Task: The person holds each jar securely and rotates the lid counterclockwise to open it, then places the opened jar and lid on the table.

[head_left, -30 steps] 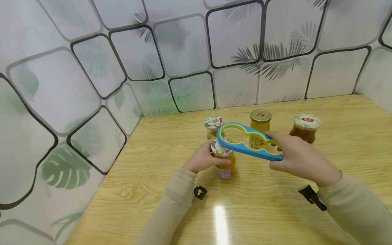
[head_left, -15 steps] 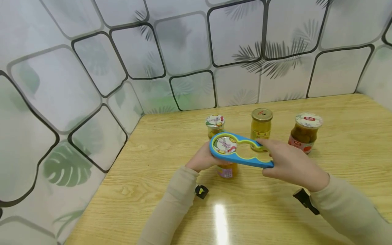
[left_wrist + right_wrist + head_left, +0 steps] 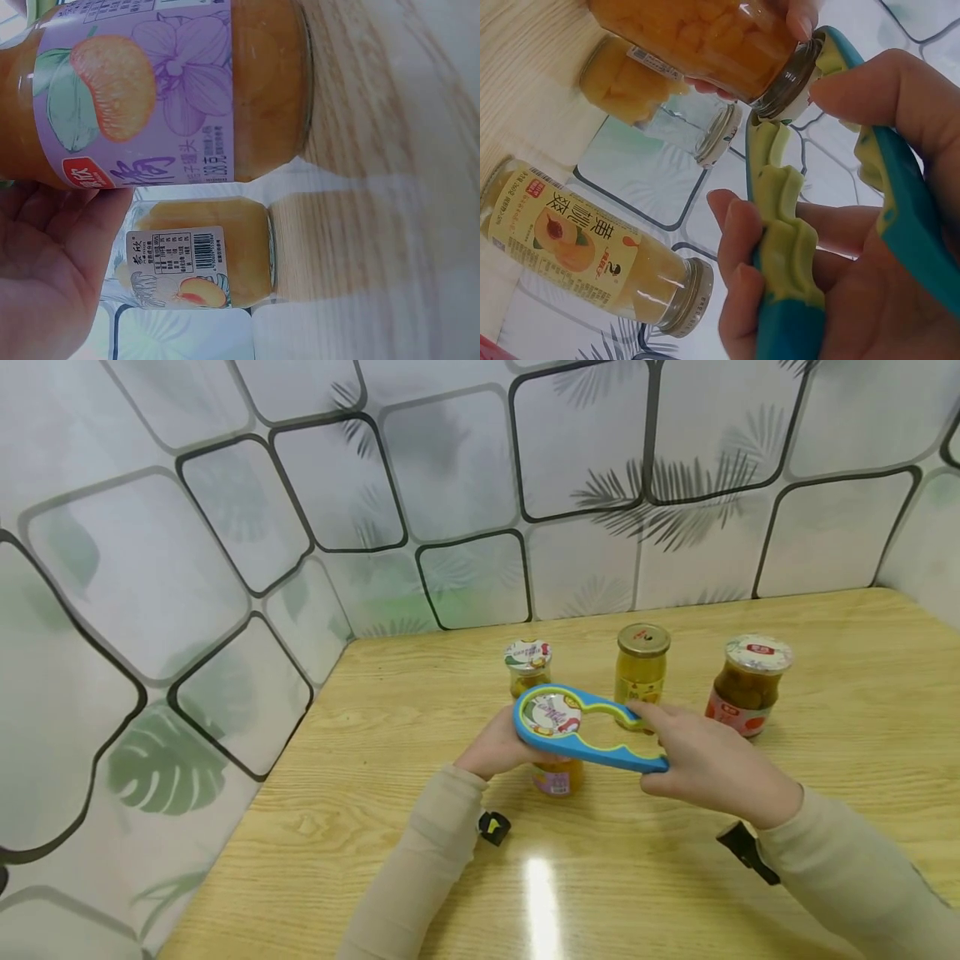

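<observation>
My left hand (image 3: 495, 745) grips a glass jar of orange fruit (image 3: 176, 94) near its top; the purple label shows a mandarin segment. The jar stands upright on the wooden table. My right hand (image 3: 712, 764) holds a blue and yellow-green jar opener (image 3: 592, 762) by its handle end, fingers and thumb on its two arms. The opener's large ring encircles the jar's white patterned lid (image 3: 552, 714) in the head view. From the right wrist, the ring's ribbed yellow-green lining (image 3: 787, 217) shows, with the lid between the arms at the far end.
Behind the held jar stands a smaller jar with a patterned lid (image 3: 528, 658). A tall yellow peach jar (image 3: 642, 664) stands behind the opener. Right of it is a dark jar with a red label (image 3: 748, 685). A patterned wall (image 3: 465, 468) borders the wooden table (image 3: 337, 777).
My right hand has brought the opener left and down, so its ring now surrounds the held jar's lid. Over the last half second both hands are nearly still.
</observation>
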